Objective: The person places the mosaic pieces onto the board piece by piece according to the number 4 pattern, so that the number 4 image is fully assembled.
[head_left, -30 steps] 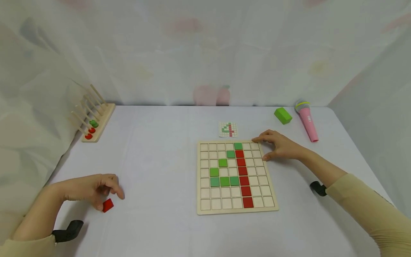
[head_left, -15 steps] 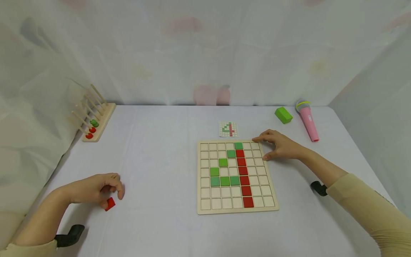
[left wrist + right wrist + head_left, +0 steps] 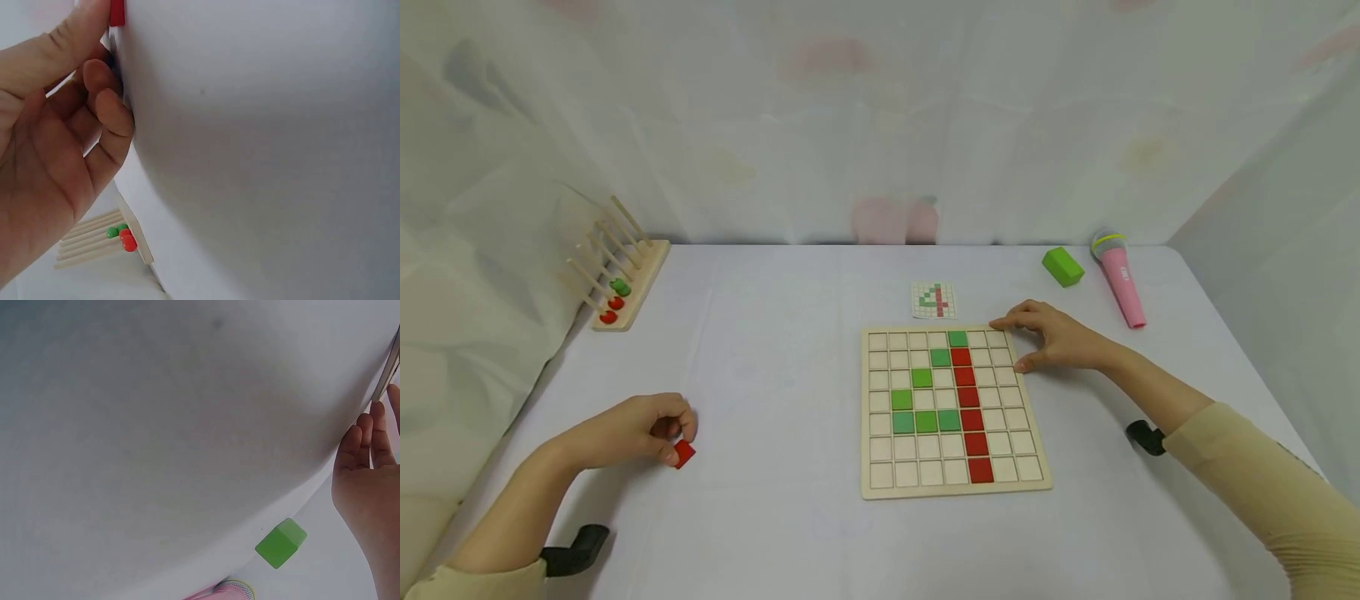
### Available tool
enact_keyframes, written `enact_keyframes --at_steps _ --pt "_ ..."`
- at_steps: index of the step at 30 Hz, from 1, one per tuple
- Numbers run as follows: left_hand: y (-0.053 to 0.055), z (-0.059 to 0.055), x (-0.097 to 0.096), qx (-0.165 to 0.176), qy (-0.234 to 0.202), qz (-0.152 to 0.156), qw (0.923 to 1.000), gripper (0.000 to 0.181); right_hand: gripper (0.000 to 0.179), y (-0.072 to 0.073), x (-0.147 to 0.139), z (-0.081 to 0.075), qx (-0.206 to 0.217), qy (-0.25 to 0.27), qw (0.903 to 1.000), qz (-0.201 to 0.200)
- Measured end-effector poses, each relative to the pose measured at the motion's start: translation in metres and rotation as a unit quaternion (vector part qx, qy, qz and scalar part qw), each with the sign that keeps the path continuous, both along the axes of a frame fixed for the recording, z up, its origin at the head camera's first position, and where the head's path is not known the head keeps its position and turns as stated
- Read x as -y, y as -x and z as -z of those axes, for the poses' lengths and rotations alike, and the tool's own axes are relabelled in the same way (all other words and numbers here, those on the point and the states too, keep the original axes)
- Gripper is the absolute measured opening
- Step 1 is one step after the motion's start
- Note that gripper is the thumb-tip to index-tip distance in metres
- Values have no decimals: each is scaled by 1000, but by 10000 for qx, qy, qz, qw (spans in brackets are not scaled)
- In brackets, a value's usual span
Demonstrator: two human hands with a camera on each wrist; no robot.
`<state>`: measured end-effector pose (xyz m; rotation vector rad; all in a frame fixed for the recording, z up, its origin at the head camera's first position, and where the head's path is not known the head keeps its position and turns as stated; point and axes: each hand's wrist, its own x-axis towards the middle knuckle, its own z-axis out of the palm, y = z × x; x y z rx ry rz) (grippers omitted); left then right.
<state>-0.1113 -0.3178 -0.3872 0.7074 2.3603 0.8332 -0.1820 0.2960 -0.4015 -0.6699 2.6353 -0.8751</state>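
Note:
Low over the left side of the table, my left hand [image 3: 638, 429] holds a small red square tile [image 3: 684, 454] at its thumb and curled fingertips. The left wrist view shows the tile [image 3: 117, 12] at the thumb tip, with the index finger's contact hidden. A wooden grid board [image 3: 881, 450] lies in front, carrying a column of red tiles [image 3: 971, 420] and a stepped line of green tiles [image 3: 922, 378]. At the board's upper right edge, my right hand [image 3: 1054, 336] touches the frame with spread thumb and finger.
A small printed card [image 3: 934, 300] with a green and red grid pattern lies behind the board. Farther right are a green block [image 3: 1063, 267] and a pink toy microphone [image 3: 1122, 283]. A wooden peg stand [image 3: 643, 283] with red and green beads stands back left.
My left hand has moved right and slightly away from me, and the red tile has gone with it. The right hand stays at the board's edge.

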Motion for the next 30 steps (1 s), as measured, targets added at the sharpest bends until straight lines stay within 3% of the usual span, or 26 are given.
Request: enact_keyframes --at_steps 5,10,14,18,24,30 --pt "-1 0 -3 -225 -37 8 9997 23 68 -1 -1 0 3 46 10000 -24" --pt "-1 3 -6 -770 -166 -128 9968 22 68 -1 -1 -2 66 40 10000 -30" --pt "2 3 -13 -1007 79 -259 9945 23 68 0 0 -2 68 39 10000 -20" --pt "8 0 -22 -898 280 -166 9954 24 68 0 0 -1 74 37 10000 -18" --pt "16 -4 -41 -386 123 -5 9992 20 69 0 0 0 60 46 10000 -45" --pt "22 -16 -83 -238 -131 158 9995 12 70 1 0 0 49 37 10000 -18"
